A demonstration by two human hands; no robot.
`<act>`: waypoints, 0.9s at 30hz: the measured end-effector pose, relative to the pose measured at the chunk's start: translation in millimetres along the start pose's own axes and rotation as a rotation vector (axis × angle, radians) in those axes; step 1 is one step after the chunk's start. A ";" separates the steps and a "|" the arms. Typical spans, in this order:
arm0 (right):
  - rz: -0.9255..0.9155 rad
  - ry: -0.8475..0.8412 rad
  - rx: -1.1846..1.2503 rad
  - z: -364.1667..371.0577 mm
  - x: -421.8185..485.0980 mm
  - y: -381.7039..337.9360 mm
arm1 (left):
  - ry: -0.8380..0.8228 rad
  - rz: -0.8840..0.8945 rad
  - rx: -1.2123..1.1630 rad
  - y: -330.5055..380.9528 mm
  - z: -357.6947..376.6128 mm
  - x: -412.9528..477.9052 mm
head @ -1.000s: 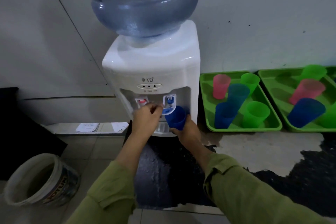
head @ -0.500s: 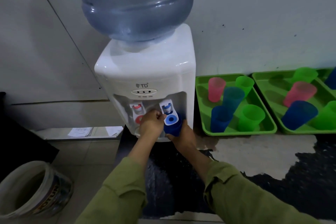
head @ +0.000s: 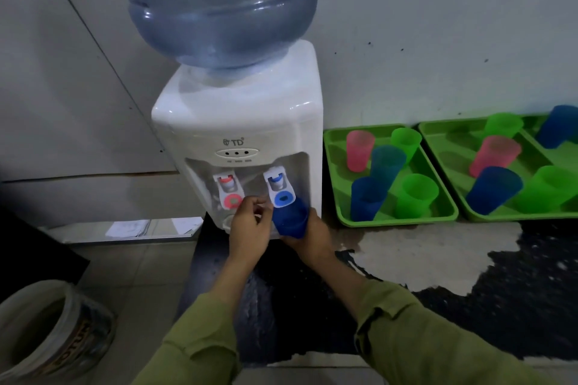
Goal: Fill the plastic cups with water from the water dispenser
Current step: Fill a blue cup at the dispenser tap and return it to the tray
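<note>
**Blue cup at the blue tap, mouth hidden**

Right hand (head: 312, 241) holds the blue cup (head: 291, 219) from below and behind, fingers clamped round its lower wall. The fingertips are mostly hidden behind the cup. The cup sits tilted in the recess of the water dispenser (head: 244, 122), right under the blue tap lever (head: 281, 194). The lever covers the cup's mouth, so fill level and water flow can't be told.

Left hand (head: 248, 228) is just left of that lever, fingers curled close together, thumb and forefinger tips at the lever's edge. Touching or not, can't tell. This hand also blocks most of the drip area below. The red tap lever (head: 230, 194) is partly behind its knuckles.

The water bottle (head: 215, 6) on top is cut off by the upper frame edge. Both green sleeves (head: 406, 337) run out at the bottom.

Right of the dispenser, against the wall, is a green tray (head: 332, 166). It holds a pink cup (head: 359, 150), a teal cup (head: 386, 166), a dark blue cup (head: 367, 201) and two green ones. Whether they hold water is unclear.

Just beside it, a second tray (head: 453, 144) holds four more cups: two green, one pink, one blue. Another blue cup at the right edge (head: 560, 130) is cut off, and so is whatever it stands on.

Bucket (head: 47, 331) at lower left is cut by the frame, its label unreadable. Papers (head: 128, 228) on the low ledge left of the dispenser are blurry.
</note>
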State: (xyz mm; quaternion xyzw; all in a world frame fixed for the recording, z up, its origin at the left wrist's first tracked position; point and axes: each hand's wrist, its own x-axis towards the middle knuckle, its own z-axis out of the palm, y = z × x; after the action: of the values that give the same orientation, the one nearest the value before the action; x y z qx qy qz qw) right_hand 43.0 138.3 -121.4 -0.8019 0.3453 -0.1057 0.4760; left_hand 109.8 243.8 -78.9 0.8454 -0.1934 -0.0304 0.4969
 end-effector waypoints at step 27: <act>-0.083 0.427 0.018 -243.8 5.5 42.5 | -0.195 0.290 -0.061 131.3 132.5 -19.3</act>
State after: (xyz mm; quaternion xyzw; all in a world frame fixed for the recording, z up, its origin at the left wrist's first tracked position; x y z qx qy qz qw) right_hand -93.6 -46.7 -29.9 -0.7705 0.4042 -0.2957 0.3944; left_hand 20.8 84.4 -36.5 0.7863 -0.3595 -0.0459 0.5004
